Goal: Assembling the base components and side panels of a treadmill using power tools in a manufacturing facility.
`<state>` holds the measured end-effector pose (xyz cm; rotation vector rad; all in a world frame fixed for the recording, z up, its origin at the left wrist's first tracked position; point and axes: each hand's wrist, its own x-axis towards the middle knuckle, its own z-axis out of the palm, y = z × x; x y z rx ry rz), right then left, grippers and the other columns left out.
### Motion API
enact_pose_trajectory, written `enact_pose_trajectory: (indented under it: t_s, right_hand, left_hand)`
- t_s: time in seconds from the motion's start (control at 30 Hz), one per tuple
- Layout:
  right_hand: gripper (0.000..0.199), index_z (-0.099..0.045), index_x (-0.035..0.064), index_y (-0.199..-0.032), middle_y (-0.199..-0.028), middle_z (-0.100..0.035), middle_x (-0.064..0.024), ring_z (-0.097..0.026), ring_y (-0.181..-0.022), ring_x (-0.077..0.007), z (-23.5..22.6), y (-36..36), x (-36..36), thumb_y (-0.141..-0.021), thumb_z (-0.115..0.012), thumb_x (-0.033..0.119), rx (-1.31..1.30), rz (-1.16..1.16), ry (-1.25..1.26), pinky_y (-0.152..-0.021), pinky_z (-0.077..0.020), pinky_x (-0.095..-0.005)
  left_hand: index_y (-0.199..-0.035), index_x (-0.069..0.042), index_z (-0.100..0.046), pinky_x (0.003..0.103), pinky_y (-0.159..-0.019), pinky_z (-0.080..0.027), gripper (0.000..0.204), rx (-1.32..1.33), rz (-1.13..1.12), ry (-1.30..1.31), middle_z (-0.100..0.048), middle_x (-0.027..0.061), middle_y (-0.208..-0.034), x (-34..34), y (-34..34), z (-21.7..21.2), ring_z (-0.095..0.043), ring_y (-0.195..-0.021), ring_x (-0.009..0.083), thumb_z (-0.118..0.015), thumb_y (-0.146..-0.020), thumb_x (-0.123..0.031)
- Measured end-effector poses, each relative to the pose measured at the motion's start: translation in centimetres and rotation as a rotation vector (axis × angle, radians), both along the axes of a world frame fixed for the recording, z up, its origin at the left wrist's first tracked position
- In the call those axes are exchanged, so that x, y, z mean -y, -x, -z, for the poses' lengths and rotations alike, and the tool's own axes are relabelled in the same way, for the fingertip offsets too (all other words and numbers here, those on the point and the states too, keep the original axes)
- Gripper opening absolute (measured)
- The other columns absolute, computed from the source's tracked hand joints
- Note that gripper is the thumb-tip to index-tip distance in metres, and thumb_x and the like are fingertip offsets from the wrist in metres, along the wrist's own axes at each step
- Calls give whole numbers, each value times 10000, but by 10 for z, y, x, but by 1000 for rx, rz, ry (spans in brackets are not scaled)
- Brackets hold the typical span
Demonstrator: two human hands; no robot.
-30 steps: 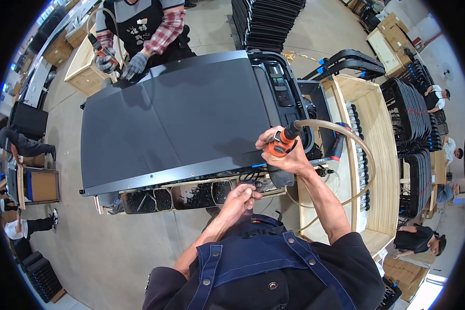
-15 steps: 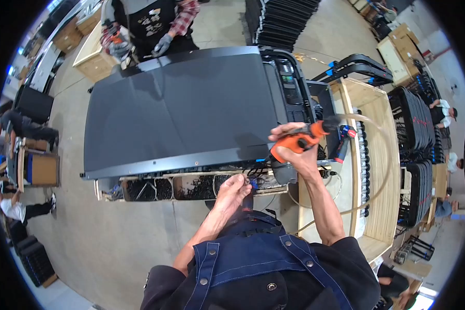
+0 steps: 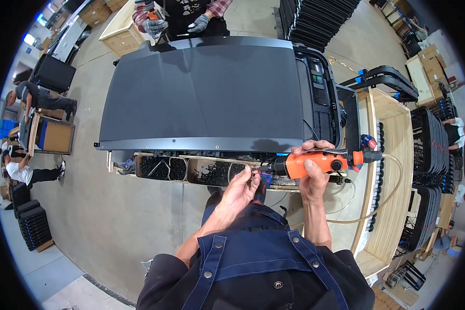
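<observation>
My right hand is wrapped around an orange and black pneumatic screwdriver, which lies nearly level with its tip to the left. A hose runs from its right end. At the tip my left hand is closed in a pinch; whatever sits between the fingertips is too small to name. Just beyond both hands is the front rail of a treadmill-like machine with a dark belt. Below that rail, open bins of small black hardware line a wooden ledge.
A wooden crate stands to the right. Beside the machine's right end rests a red and blue power tool. Across the machine, a gloved co-worker holds another orange driver. Stacked black frames rise at the back.
The screwdriver has swung from pointing down to nearly level, its tip now at my left fingertips. The view has shifted, so the machine appears farther right.
</observation>
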<state>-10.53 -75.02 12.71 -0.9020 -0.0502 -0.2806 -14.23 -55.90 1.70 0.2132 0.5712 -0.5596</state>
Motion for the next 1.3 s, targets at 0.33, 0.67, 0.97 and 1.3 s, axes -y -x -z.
enact_pose_trajectory:
  t_s: [0.33,0.67,0.97,1.3]
  right_hand:
    - [477,-475,50,-1199,-1115,-618,-167,-666,-992,-276,-5,-18,-81,-809,-744,-1,72,21,248,-955,-534,-467]
    - [458,-510,39,-1170,-1109,-642,-176,-678,-985,-253,-7,-56,-171,-790,-748,-55,82,-74,671,-895,-573,-404]
    - [348,-641,62,-1041,-1016,-691,-77,-690,-920,-175,-9,-84,-212,-728,-723,-66,-42,-272,860,-830,-569,-326]
    - [401,-555,30,-1043,-960,-645,-125,-689,-921,-245,0,-91,-207,-729,-700,-173,42,-335,1006,-875,-583,-413]
  left_hand:
    - [-991,-57,-664,253,-743,-605,217,-7,-3,9,-686,51,-917,-59,-34,10,-679,-825,142,-662,-973,-274]
    - [-1005,-74,-652,240,-715,-604,261,-146,56,169,-671,20,-864,-89,-74,21,-662,-766,124,-634,-982,-333]
    - [-978,-92,-582,220,-511,-362,352,139,365,114,-467,-68,-704,-126,-52,33,-412,-570,66,-531,-1045,-434]
    - [-1135,-24,-623,244,-661,-498,294,169,363,16,-615,-7,-857,-157,-33,28,-580,-738,101,-579,-1040,-298]
